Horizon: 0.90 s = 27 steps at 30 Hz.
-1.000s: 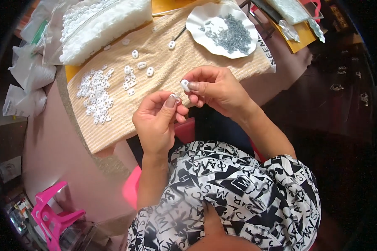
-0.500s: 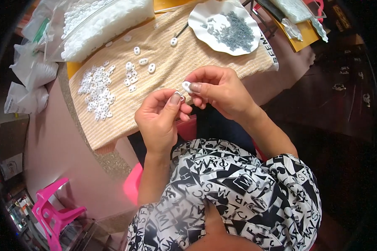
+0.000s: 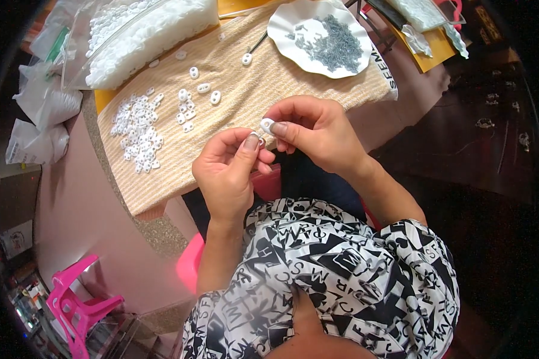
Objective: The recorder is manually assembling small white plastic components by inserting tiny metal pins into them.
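A pinkish floor (image 3: 90,209) spreads across the left of the scene. The person's black-and-white patterned shirt (image 3: 323,257) fills the near middle. Beyond it, a striped cream cloth (image 3: 239,84) covers the work surface.

On the far left of the cloth, a clear container (image 3: 76,72) holds a great heap of white pieces (image 3: 156,45). A bright pink stool (image 3: 75,296) stands at the near left, and plastic bags (image 3: 36,143) sit at the left, beside the work surface. At the far right of the cloth lies a white wavy-edged plate (image 3: 287,18) with a pile of small grey pins (image 3: 338,48) on it.

Both hands are raised close together over the near edge of the cloth, well apart from the plate. The left hand (image 3: 230,170) has thumb and forefinger pressed together on a small white part (image 3: 262,141), mostly hidden by the fingertips, its other fingers loosely curled. The right hand (image 3: 320,128), just beside it, pinches a white oval bead (image 3: 266,124) between thumb and forefinger, the rest folded underneath. I cannot tell whether the two parts touch.

Left of the hands lies a loose pile of holed white pieces (image 3: 139,128), with a smaller cluster (image 3: 185,110) to its right. Farther off, a thin dark stick (image 3: 257,43) reaches from near the plate to a single white bead (image 3: 247,58).
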Tool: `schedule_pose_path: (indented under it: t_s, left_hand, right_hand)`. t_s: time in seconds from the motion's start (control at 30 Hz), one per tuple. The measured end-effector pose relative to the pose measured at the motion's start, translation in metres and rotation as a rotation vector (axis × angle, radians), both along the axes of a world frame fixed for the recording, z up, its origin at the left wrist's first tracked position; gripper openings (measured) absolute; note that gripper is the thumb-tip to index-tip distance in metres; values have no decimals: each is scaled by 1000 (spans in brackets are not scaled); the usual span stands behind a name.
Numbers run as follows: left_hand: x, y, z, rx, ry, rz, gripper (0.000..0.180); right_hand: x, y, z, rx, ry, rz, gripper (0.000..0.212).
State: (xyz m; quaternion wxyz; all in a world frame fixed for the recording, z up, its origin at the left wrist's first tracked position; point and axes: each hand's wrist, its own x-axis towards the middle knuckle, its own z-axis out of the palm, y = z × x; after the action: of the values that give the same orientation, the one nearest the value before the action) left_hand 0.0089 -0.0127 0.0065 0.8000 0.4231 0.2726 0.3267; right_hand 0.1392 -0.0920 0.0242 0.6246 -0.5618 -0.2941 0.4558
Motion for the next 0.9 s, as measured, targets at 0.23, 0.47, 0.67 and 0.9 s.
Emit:
schedule_pose_path:
  t_s: [0.23,0.47,0.67,0.9]
  left_hand:
    - [-1,-2,1,65,14,-24,12]
    - [-3,0,-3,84,-71,-107,20]
    - [1,3,-20,312,-219,-89,30]
    - [-2,6,-26,481,-245,-93,27]
  right_hand:
    - [-7,-2,4,20,-40,5,12]
    - [-7,-3,9,-11,-25,24,11]
    - [-7,-6,6,16,24,36,10]
    - [-5,-10,12,24,34,51,7]
